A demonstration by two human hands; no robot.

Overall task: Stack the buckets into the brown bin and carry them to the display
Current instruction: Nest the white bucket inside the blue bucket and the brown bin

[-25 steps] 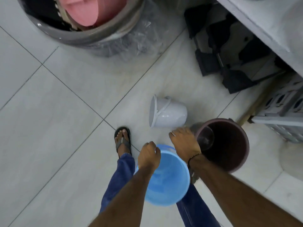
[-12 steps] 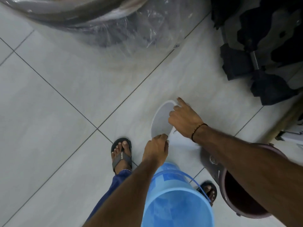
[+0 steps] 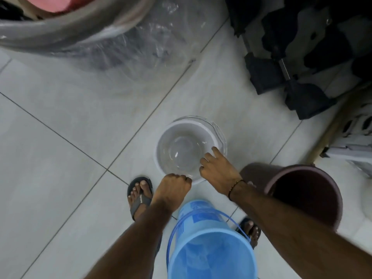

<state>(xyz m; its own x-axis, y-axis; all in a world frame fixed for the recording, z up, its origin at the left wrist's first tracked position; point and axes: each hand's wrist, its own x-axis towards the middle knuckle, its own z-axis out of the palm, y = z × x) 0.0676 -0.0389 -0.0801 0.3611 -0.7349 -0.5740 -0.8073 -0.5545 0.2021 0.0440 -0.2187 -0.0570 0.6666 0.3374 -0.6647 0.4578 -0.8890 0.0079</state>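
The white bucket (image 3: 188,150), which lay on its side on the floor a second ago, is now set upright with its mouth up, a clear container nested inside it. Its near rim is pinched by the closed left hand (image 3: 173,188); the right hand (image 3: 218,172) rests loosely curled over the right rim. The blue bucket (image 3: 209,244) stands near the feet, the brown bin (image 3: 306,190) just right, empty. Stacking can presumably begin.
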